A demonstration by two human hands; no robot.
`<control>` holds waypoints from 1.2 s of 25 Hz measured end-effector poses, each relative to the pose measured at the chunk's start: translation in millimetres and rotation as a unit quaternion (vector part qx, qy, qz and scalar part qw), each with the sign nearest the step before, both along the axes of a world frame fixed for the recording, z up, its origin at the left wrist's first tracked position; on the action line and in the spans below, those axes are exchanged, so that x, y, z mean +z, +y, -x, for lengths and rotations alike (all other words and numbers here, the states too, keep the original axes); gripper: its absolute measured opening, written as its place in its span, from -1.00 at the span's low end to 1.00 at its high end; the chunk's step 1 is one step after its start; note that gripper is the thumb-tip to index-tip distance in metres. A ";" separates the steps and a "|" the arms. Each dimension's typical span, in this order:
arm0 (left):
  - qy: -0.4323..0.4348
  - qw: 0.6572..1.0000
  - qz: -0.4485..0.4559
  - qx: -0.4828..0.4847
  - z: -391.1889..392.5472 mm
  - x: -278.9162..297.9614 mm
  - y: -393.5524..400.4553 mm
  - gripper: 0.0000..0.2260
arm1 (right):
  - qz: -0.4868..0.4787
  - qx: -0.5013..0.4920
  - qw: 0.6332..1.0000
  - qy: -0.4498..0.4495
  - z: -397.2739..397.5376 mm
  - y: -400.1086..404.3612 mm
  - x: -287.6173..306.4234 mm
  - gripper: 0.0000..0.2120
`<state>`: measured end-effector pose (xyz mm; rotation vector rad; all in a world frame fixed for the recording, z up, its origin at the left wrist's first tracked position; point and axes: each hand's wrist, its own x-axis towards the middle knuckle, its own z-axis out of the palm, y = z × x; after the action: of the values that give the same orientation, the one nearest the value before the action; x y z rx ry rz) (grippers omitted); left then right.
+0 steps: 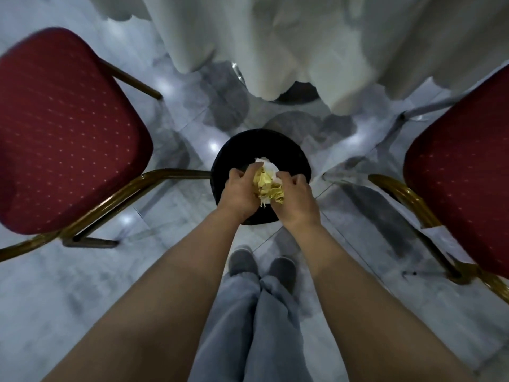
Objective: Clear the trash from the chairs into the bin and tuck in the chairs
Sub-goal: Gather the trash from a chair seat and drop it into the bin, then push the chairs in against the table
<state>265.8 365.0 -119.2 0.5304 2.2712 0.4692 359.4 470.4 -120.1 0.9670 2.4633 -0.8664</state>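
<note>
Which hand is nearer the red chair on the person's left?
Left. The left hand sits on the side of the bin facing that chair; the right hand is farther.

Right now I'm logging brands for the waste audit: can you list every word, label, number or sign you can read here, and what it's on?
None: no readable text anywhere in this view.
Crumpled paper held by the left hand and right hand over the bin: no print visible.
Left chair and right chair: dot pattern only.
Paper sheet by the right chair: too blurred to tell.
</note>
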 end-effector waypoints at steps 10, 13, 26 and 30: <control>-0.065 0.994 0.074 -0.049 10.3 -34.1 -14.1 -0.41 | 0.016 0.041 0.997 -0.069 -7.0 0.0 -38.4 -0.31; -0.042 0.991 0.106 -0.076 1.2 -9.1 -23.9 -0.47 | 0.013 0.047 0.995 -0.091 -15.3 -0.8 -13.7 -0.35; 0.129 0.988 0.080 -0.038 -56.7 217.9 -107.2 -0.47 | -0.072 0.151 0.986 0.005 -40.2 -56.2 220.7 -0.42; 0.154 0.986 0.058 -0.001 -71.6 270.1 -153.3 -0.47 | -0.119 0.198 0.972 0.044 -46.6 -89.5 268.8 -0.43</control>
<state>337.5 211.7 150.9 0.5788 2.5730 0.2647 406.0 380.9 148.7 0.4816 2.7453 -0.4977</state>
